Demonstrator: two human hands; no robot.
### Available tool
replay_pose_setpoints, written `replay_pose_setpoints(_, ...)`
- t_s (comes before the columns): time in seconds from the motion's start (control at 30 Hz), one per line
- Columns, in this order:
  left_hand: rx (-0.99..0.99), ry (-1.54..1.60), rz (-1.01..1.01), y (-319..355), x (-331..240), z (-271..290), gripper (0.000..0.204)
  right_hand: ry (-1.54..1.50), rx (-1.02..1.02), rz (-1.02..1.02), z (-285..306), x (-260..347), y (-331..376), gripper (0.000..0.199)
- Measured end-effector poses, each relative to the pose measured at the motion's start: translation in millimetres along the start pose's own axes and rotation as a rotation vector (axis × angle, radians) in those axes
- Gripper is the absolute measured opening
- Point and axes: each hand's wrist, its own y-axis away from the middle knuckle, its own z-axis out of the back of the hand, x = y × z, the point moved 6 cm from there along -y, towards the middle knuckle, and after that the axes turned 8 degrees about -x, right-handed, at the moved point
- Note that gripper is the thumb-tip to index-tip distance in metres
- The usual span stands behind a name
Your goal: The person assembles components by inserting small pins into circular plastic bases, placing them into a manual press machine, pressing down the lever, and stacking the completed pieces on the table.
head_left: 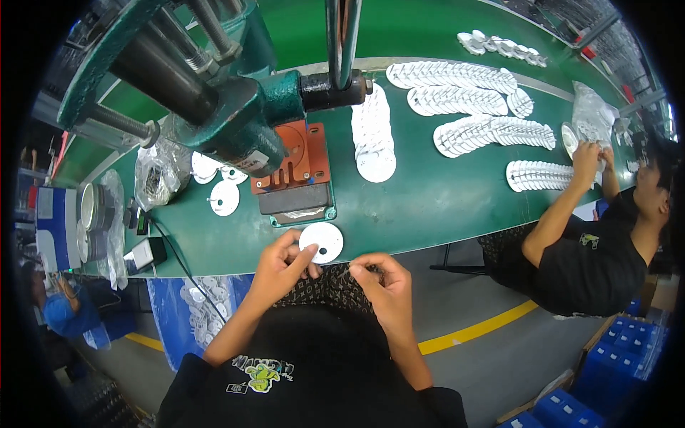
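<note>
My left hand (278, 267) pinches a round white disc (330, 235) by its lower left edge, at the bench's near edge. The disc has one dark hole, close to my thumb. Just to the right, my right hand (386, 284) is closed, thumb against forefinger, on a small thin piece (347, 272) too small to name. The two hands are apart. Beyond them stands a green hand press (228, 107) with an orange fixture plate (314, 153) on a dark block under its ram.
Rows of overlapping white discs (492, 133) lie on the green bench (399, 221). Loose discs (225, 197) and a plastic bag of small metal parts (158, 175) are left of the press. A blue-lined bin (168, 314) holds more discs. A co-worker (592, 242) sits at right.
</note>
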Motion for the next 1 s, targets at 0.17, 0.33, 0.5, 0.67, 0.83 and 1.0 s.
replay_pose_setpoints(0.17, -0.049, -0.053, -0.012, -7.6, -0.8, -6.9, 0.022, 0.277, -0.19, 0.241, -1.7, 13.5, -9.4, 0.008)
replay_pose_setpoints(0.33, -0.091, -0.012, -0.02, -7.7, -1.4, -6.2, 0.026, 0.519, -0.16, 0.653, -10.4, 24.9, -11.2, 0.009)
replay_pose_setpoints(0.5, -0.075, -0.068, 0.002, -7.3, -4.0, -8.0, 0.026, 0.449, -0.149, 0.618, -5.5, 9.2, -12.9, 0.012)
replay_pose_setpoints(0.67, -0.064, -0.038, 0.029, -9.1, -3.3, -9.6, 0.023, 0.394, -0.163, 0.635, -6.0, -2.5, -13.7, 0.011)
replay_pose_setpoints(0.83, -0.069, -0.052, 0.017, -9.5, -4.5, -9.3, 0.021, 0.316, -0.218, 0.584, -4.7, -13.6, -13.5, 0.01)
replay_pose_setpoints(1.0, -0.072, -0.054, -0.008, -9.4, -5.0, -9.0, 0.021, 0.502, -0.201, 0.727, -10.1, 1.9, -10.8, 0.014)
